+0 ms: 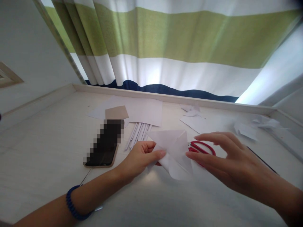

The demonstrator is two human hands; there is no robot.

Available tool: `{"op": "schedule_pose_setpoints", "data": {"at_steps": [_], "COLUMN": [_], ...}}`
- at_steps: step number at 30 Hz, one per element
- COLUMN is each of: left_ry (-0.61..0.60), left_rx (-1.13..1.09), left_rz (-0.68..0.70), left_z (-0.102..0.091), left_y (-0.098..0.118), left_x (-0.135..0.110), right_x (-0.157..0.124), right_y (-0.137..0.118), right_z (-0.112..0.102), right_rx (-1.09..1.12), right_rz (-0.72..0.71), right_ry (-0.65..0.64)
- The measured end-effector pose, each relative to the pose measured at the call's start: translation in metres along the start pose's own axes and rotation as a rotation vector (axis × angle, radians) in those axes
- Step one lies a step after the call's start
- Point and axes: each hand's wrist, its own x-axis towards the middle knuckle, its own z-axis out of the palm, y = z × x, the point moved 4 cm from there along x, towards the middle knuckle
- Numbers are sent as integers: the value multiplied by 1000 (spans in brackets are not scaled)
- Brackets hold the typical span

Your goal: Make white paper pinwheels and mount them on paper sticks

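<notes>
Indoors, pinching one folded paper (174, 142) in left hand (139, 159), with right hand (234, 157) wide near one partly hidden pair of scissors (204, 143), one smartphone (106, 148), white sticks (141, 131) too bunched to count

Backlit interior, moderately dim. Daylight filters through the curtain (189, 34), brightest in its lower white band and along the right edge, where detail washes out. A soft, warm glare marks the surface (142, 205) below the paper (175, 149), whose lower edge blurs. The left wall (35, 44) lies in grey shade. Pixel blocks mask much of the phone (107, 160). The upper right corner darkens.
</notes>
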Motion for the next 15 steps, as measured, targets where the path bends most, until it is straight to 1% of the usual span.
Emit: {"op": "schedule_pose_setpoints", "data": {"at_steps": [3, 7, 9, 12, 15], "left_ry": [-12, -19, -26, -39, -44], "left_rx": [-14, 11, 31, 53, 70], "left_rz": [-7, -14, -11, 12, 30], "left_z": [2, 3, 4, 4, 4], "left_y": [1, 1, 0, -1, -2], "left_x": [0, -1, -1, -1, -1], "right_x": [-4, -3, -2, 0, 3], "right_y": [-2, -7, -8, -10, -13], "right_z": [5, 7, 6, 8, 12], "right_rx": [-19, 27, 114, 301, 469], "right_rz": [-19, -11, 16, 68, 159], "right_ry": [2, 40, 38, -18, -33]}}
